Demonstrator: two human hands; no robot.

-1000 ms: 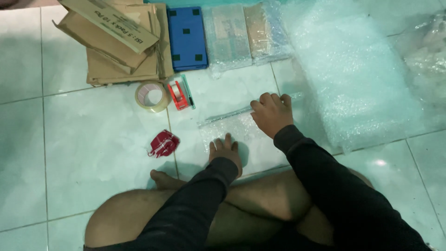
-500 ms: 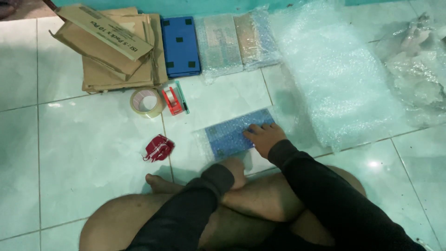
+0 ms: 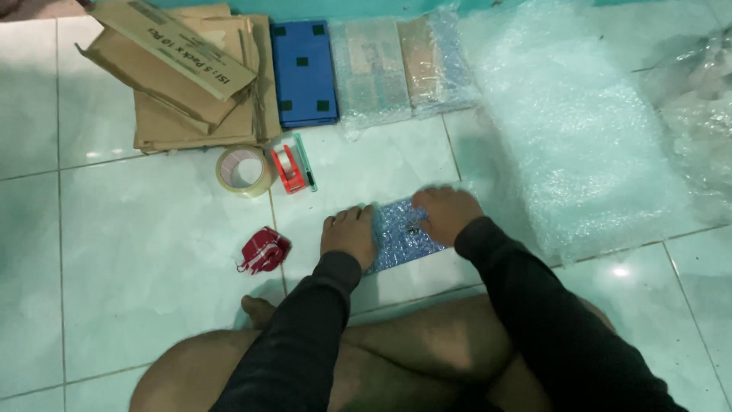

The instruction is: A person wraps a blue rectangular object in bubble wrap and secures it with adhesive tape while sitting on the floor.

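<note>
A blue bubble-wrapped item (image 3: 400,233) is pressed flat on the floor (image 3: 152,252), left hand (image 3: 349,235) and right hand (image 3: 446,214) both spread open on it.

Bare tiles (image 3: 145,252) are left open to the left, broken only by a red object (image 3: 263,250). Ahead, passage is narrowed by tape roll (image 3: 244,171) and dispenser (image 3: 293,166); the right is blocked by bubble wrap (image 3: 564,137).

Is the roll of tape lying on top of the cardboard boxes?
No, the roll of tape lies on the floor tile just in front of the flattened cardboard boxes, beside the red tape dispenser.
</note>
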